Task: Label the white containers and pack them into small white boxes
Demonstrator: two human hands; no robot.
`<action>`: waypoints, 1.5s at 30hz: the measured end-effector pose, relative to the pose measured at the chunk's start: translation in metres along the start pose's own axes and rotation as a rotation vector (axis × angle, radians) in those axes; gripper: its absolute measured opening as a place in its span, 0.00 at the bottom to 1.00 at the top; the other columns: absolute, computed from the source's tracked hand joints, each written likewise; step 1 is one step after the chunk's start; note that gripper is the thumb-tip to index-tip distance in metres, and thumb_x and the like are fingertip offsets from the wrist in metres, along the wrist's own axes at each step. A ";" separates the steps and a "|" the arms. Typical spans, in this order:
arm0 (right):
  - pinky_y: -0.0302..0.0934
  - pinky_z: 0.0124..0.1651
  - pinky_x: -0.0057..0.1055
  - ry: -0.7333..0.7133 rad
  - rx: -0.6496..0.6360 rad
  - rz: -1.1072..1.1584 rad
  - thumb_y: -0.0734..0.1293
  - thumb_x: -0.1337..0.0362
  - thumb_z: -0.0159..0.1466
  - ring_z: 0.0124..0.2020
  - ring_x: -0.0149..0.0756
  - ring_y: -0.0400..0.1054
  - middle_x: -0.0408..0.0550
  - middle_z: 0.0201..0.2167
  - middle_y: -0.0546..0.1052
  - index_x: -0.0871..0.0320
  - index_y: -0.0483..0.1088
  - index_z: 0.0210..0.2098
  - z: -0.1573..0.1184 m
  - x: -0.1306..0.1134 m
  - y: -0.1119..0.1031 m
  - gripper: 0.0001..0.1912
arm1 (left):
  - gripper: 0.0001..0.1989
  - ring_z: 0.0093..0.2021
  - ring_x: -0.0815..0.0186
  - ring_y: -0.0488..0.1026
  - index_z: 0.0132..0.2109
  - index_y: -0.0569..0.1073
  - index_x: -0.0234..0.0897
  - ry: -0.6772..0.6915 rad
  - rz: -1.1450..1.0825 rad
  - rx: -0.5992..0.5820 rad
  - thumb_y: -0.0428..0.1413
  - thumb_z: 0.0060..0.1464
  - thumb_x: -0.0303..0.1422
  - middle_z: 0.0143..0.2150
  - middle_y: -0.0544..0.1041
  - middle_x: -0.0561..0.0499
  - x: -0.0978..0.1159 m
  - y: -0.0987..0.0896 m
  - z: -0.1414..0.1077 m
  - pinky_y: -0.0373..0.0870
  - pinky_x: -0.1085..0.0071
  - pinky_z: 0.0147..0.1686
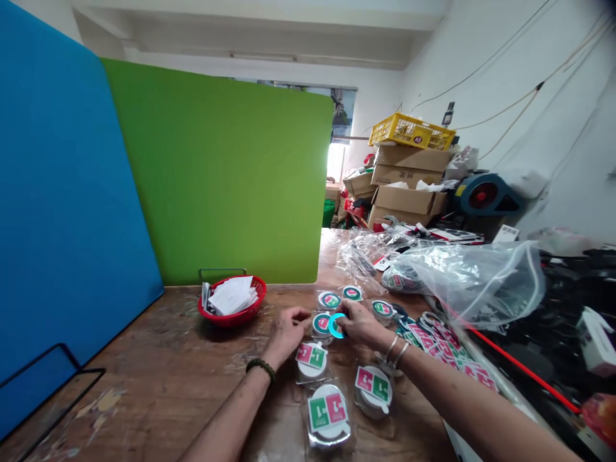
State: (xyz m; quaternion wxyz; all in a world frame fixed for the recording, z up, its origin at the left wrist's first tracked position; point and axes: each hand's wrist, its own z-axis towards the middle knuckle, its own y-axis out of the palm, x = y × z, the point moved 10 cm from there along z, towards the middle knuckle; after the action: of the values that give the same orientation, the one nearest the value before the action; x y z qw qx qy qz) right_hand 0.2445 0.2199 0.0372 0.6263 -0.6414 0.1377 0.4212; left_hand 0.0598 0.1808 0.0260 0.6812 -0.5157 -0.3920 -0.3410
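Pinching a blue ring (331, 326) in my right grip (344, 316) | ring is lying leftward, overlapping a round packet (319, 323) in view | left grip (306, 319) is facing it, hold I can't tell

The right hand (355, 321) holds a turquoise ring (332, 326) by a round-labelled pack (321, 323), the left hand (287, 330) just beside.

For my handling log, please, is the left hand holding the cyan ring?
No, the right hand has the cyan ring in its grip, the left hand apart.

Workshop, stacked cartons (409, 174), yellow crate (411, 133), worktable (168, 359)
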 end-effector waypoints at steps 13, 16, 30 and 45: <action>0.56 0.43 0.28 -0.043 0.017 -0.267 0.64 0.71 0.61 0.42 0.37 0.66 0.53 0.41 0.74 0.61 0.70 0.43 0.012 -0.005 0.022 0.10 | 0.07 0.31 0.62 0.73 0.27 0.78 0.35 -0.083 0.106 -0.064 0.65 0.35 0.25 0.27 0.78 0.49 -0.010 0.030 0.052 0.63 0.70 0.30; 0.56 0.44 0.29 -0.047 0.015 -0.304 0.64 0.69 0.62 0.43 0.39 0.66 0.55 0.43 0.74 0.62 0.70 0.43 0.015 -0.004 0.024 0.10 | 0.04 0.30 0.65 0.72 0.29 0.78 0.34 -0.122 0.019 -0.073 0.63 0.40 0.26 0.27 0.78 0.49 -0.013 0.031 0.046 0.64 0.72 0.29; 0.54 0.39 0.32 -0.012 0.070 -0.332 0.60 0.75 0.62 0.39 0.42 0.67 0.59 0.38 0.75 0.66 0.69 0.45 0.014 -0.002 0.021 0.13 | 0.13 0.17 0.76 0.63 0.36 0.74 0.32 -0.281 -0.306 -0.091 0.66 0.41 0.31 0.26 0.73 0.55 -0.027 0.037 0.024 0.62 0.76 0.18; 0.58 0.32 0.23 0.080 0.196 0.112 0.62 0.68 0.59 0.29 0.30 0.65 0.44 0.28 0.73 0.62 0.70 0.34 0.029 0.017 -0.113 0.06 | 0.10 0.21 0.72 0.67 0.36 0.79 0.33 -0.169 -0.009 -0.108 0.59 0.44 0.25 0.24 0.76 0.52 -0.010 0.040 0.029 0.63 0.77 0.23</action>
State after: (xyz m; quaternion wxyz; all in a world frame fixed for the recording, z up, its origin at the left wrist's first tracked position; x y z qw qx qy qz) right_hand 0.3240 0.2726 0.1067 0.6556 -0.5846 0.2387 0.4140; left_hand 0.0850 0.2188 0.0038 0.6155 -0.5768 -0.4316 -0.3197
